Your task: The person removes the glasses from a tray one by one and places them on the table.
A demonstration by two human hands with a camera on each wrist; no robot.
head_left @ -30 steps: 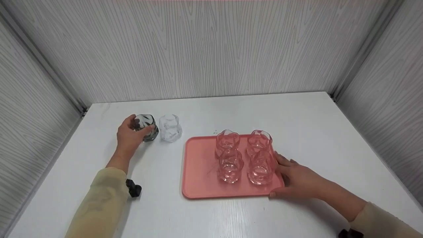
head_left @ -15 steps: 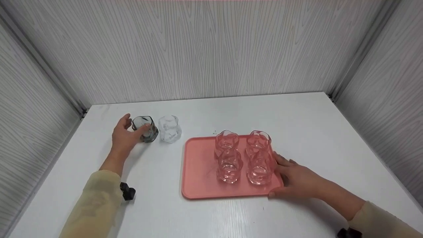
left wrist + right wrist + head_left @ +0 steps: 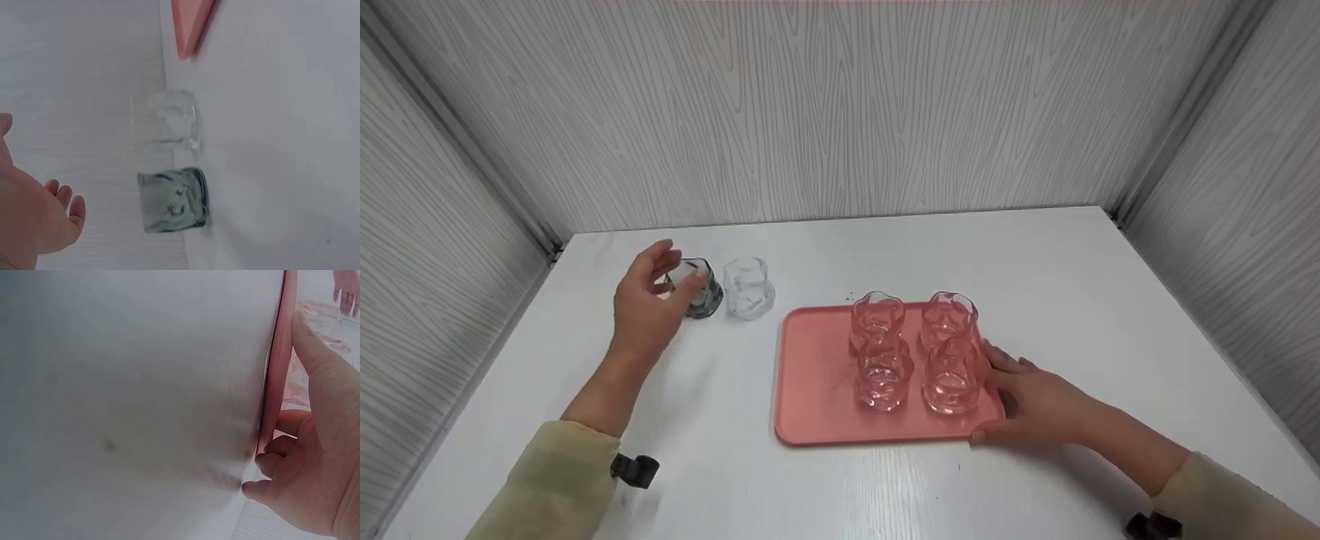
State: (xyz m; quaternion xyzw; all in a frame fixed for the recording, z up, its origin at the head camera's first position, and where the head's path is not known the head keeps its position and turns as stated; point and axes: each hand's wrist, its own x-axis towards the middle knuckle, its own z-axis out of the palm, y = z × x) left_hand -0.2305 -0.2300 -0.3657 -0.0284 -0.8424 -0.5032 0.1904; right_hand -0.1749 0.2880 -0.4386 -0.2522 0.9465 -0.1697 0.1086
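My left hand [image 3: 649,311] is raised beside a smoky grey glass [image 3: 709,301], its thumb and fingers spread around the near rim in the head view. From the left wrist, a gap shows between these fingers and the grey glass [image 3: 174,201], which stands upright on the table. A clear wavy glass [image 3: 749,294] stands just right of it. My right hand [image 3: 1046,409] holds the pink tray [image 3: 814,390] at its near right corner, thumb on the front and fingers along the right rim. Several clear wavy glasses [image 3: 883,381] stand on the tray's right half.
The white table [image 3: 840,495] is bounded by a pale wood-grain panel [image 3: 840,112] at the back and similar panels on both sides. The tray's left half is bare pink surface. Black wrist devices [image 3: 635,470] sit at the sleeves.
My left hand has let go of the grey glass, its fingers spreading and lifting off it. The grey glass stays beside the clear one. The right hand and tray hold still.
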